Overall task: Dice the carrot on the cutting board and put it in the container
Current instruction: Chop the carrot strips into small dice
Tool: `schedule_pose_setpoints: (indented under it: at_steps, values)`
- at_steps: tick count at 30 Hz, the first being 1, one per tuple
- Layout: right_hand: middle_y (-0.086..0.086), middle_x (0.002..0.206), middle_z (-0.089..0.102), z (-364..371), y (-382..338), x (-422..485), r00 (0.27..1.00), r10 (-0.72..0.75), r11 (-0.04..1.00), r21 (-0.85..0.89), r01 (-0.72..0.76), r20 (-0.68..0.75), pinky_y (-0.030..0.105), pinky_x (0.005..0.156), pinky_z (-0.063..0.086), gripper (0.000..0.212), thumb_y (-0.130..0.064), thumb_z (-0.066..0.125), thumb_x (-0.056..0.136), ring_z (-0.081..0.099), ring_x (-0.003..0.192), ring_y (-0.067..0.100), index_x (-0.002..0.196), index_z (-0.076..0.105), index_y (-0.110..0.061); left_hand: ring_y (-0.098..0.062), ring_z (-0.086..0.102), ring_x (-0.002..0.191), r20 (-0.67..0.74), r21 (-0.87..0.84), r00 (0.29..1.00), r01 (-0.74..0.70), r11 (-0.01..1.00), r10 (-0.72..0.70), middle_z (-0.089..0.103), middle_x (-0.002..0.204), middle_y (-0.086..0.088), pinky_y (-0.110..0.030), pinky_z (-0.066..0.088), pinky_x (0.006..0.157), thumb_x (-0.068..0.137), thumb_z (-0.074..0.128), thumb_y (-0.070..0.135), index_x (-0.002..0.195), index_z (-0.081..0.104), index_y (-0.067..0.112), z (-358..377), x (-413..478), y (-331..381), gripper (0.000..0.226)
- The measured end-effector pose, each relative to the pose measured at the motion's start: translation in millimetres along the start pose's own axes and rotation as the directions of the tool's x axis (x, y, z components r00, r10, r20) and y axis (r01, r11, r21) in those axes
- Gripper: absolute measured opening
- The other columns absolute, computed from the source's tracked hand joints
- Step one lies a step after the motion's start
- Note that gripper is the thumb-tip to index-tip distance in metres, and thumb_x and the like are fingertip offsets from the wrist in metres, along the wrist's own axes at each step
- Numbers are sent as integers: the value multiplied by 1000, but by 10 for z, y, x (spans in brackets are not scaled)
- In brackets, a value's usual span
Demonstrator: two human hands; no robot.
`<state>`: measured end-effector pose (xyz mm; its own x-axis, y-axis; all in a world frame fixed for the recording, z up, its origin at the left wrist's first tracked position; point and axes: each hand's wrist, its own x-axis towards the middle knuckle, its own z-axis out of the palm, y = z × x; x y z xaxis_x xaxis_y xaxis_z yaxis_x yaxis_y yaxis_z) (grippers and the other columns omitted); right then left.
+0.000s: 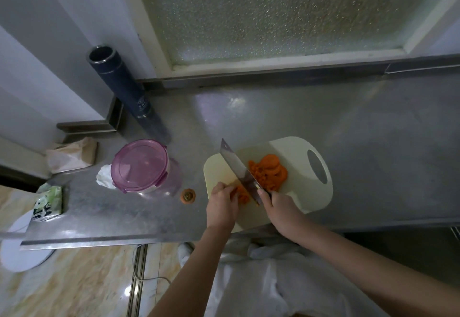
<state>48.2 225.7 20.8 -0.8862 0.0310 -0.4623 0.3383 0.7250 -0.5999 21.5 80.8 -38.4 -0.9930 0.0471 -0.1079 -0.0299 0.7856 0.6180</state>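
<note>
Cream cutting board [298,157] sits at the worktop [348,142] front edge, handle hole to the right. R hand [282,207] has its fingers wrapped round the cleaver [236,167] handle; blade runs diagonally across the board, heel toward the front. L hand [221,203] is just left of the blade, fingers curled, holding down a carrot piece [243,195] at the board's front-left. Cut carrot slices [272,171] are piled right of the blade, mid-board. Container [140,166], purple lid on, stands left of the board, apart from it; carrot stub [188,195] lies on the worktop between them. Dark flask [117,80] stands near the back-left corner.
</note>
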Motion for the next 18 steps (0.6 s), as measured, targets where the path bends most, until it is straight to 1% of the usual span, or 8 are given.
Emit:
schedule_pose_setpoints:
  at_steps: [3,5,6,8,10,13,15,18]
  values:
    - [0,62,44,35,14,-29,1000,6,1000,-17,-6,10,28,62,32,46,-42,28,100,47,66,20,63,40,-18,-23,55,85,-1,-2,1000,19,1000,-19,54,93,-6,-35,49,70,89,55,12,106,69,12,7,-2,20,22]
    - [-1,64,46,59,33,-46,1000,0,1000,-29,0,9,27,62,32,47,-42,28,100,49,69,21,64,43,-16,-23,54,85,0,4,1000,25,1000,-25,55,93,-5,-35,49,69,88,54,10,104,70,12,5,-3,22,23]
    - [1,68,50,69,42,-54,1000,-2,999,-32,2,5,27,63,32,47,-41,28,100,51,72,23,68,47,-12,-23,54,85,0,7,1000,30,1000,-30,55,93,-5,-34,49,69,88,54,9,103,71,11,3,0,22,23]
    - [10,82,61,90,54,-52,1000,-3,999,-47,2,-14,27,64,33,49,-41,29,100,58,82,28,85,58,-5,-23,54,85,-1,12,999,43,999,-43,56,93,-5,-32,47,69,88,54,9,102,72,11,6,5,22,23]
    - [17,94,65,125,66,-35,999,-4,997,-75,1,-37,27,66,34,51,-41,29,101,60,90,30,96,60,-2,-22,55,85,-3,11,999,52,999,-52,56,92,-5,-30,45,68,88,54,9,101,72,11,8,11,27,23]
    - [17,97,65,180,66,-37,999,-24,991,-135,18,-45,29,70,38,50,-42,28,100,61,91,30,98,59,-2,-22,55,83,-1,-2,998,64,998,-64,57,91,-5,-27,42,65,87,56,9,96,73,12,0,25,38,20]
    - [17,97,66,211,61,-42,998,-40,988,-154,32,-43,29,71,40,50,-42,27,100,62,91,29,100,57,-3,-22,55,81,-1,-2,998,69,998,-69,57,90,-5,-29,43,64,86,57,9,94,74,12,-7,32,36,18]
    - [17,100,65,240,27,-30,999,-24,985,-173,17,-36,31,74,43,50,-42,26,100,62,93,30,104,56,-2,-23,56,79,9,6,998,69,998,-69,56,88,-5,-30,45,62,86,58,9,91,74,11,-7,49,23,18]
